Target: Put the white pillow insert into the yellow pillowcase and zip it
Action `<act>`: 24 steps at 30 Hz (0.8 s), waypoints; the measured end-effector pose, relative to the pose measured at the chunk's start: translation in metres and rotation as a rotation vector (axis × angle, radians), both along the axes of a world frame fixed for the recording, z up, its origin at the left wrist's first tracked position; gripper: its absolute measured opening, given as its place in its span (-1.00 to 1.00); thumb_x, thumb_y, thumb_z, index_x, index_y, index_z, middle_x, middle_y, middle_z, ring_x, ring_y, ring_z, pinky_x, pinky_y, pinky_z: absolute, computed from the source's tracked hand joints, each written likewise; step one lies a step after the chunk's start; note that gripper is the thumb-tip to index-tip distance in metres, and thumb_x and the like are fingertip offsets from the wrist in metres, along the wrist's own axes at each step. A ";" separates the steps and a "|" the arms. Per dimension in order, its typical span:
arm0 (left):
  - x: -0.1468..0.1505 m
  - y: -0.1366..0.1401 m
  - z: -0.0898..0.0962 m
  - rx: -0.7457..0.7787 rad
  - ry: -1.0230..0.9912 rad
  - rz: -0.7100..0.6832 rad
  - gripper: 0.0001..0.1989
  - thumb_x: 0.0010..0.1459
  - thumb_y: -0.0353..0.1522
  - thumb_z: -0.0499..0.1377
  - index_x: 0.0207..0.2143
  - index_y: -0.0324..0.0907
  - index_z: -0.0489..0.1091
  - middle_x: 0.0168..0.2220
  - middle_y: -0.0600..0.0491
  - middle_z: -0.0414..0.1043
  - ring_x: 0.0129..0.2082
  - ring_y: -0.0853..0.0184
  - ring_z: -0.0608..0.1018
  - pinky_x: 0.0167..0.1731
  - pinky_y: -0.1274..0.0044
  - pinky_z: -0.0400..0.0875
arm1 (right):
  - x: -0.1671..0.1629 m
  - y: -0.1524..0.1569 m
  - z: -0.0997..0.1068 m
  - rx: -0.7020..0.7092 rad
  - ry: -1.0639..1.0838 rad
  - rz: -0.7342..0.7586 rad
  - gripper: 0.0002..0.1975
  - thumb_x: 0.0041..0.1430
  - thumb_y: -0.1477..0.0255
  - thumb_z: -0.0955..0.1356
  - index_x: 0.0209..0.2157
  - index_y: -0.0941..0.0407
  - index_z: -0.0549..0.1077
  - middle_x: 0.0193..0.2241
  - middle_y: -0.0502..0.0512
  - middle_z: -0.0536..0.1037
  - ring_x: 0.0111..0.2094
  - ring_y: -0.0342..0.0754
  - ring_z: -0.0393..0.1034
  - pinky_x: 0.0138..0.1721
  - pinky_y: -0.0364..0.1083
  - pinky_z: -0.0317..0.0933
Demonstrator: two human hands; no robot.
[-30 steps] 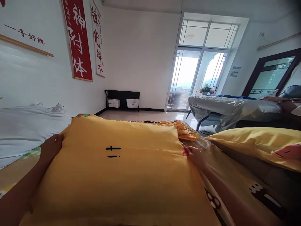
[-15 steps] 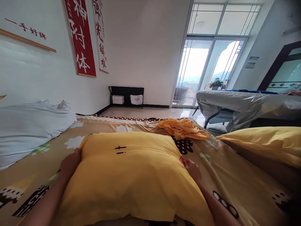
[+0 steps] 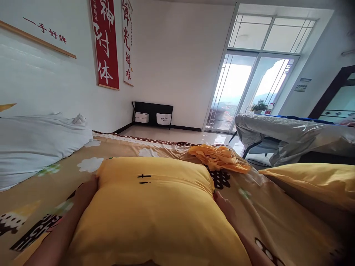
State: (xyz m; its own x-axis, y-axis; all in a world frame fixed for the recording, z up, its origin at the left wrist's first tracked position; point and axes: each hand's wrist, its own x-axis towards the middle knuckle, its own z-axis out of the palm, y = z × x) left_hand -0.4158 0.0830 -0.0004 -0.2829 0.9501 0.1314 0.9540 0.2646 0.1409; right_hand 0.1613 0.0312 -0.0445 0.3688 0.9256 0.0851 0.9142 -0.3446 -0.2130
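A plump yellow pillow (image 3: 155, 214) with small black marks on its upper face lies in front of me on a patterned bedsheet (image 3: 116, 147). At its left side, my left hand (image 3: 88, 186) is closed on the edge, its fingertips hidden by the fabric. My right hand (image 3: 224, 204) grips the opposite edge, and its fingers are partly tucked against the cloth. Just beyond the pillow's far right corner lies a crumpled orange-yellow cloth (image 3: 219, 157).
A white pillow (image 3: 41, 144) rests by the left wall, and another yellow pillow (image 3: 313, 181) is at the right. Past the bed stand a black rack (image 3: 154, 109), a plastic-covered table (image 3: 291, 127) and a chair (image 3: 263, 146) beside glass sliding doors (image 3: 233, 88).
The view has tilted slightly and the room appears shifted right. A red patch by my right hand no longer shows. Both hands stay at the pillow's sides.
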 end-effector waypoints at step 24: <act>0.200 0.094 0.150 0.351 0.065 -0.373 -0.43 0.31 -0.18 -0.23 0.34 -0.08 -0.05 0.38 0.06 -0.18 0.37 0.19 -0.11 0.27 0.05 -0.31 | -0.212 0.139 0.186 0.165 -0.159 0.368 -0.62 0.29 0.36 0.14 0.04 0.20 0.33 0.04 0.30 0.42 0.11 0.07 0.24 0.12 0.05 -0.02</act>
